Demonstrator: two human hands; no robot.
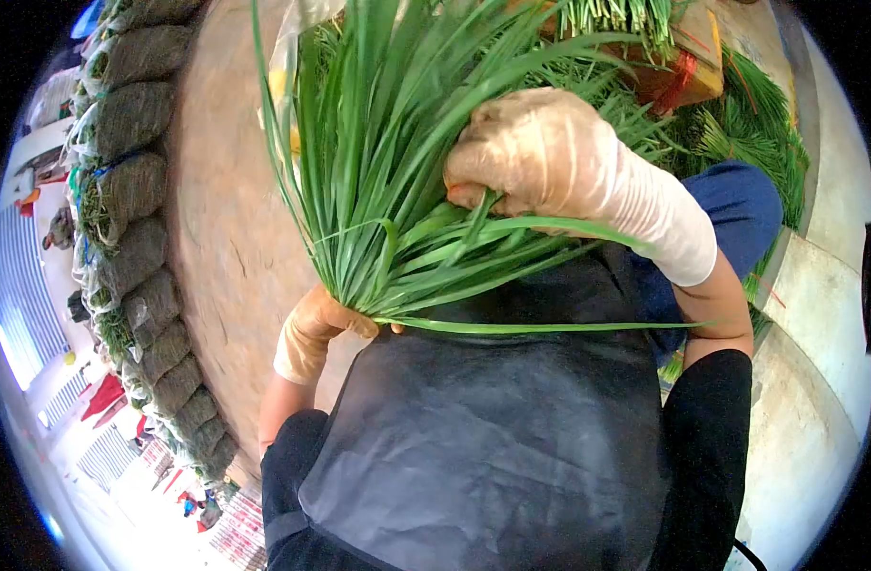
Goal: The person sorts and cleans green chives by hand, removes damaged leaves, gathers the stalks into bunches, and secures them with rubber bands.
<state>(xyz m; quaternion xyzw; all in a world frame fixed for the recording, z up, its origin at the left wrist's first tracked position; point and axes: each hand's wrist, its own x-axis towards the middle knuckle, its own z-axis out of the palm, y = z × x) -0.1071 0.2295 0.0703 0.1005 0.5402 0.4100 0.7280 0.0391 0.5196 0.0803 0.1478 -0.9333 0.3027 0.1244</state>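
A fanned-out bunch of garlic chives [369,181], with long flat green leaves, rises in front of my black apron [493,419]. My left hand [316,333], in a pale thin glove, is closed around the gathered lower end of the bunch. Higher up and to the right, my right hand [540,152], in a similar wrinkled glove, has its fingers curled in on some of the leaves. Several leaves bend out beneath it, and one long leaf stretches across the apron to the right. The right fingertips are partly hidden.
Dark wrapped bundles [140,186] line up along the left. A brown floor [226,143] runs beside them. At upper right, cut green stalks [616,19] lie on a box [692,76] with red ties, and more greens [750,133] are heaped beside my blue-clad knee [740,205].
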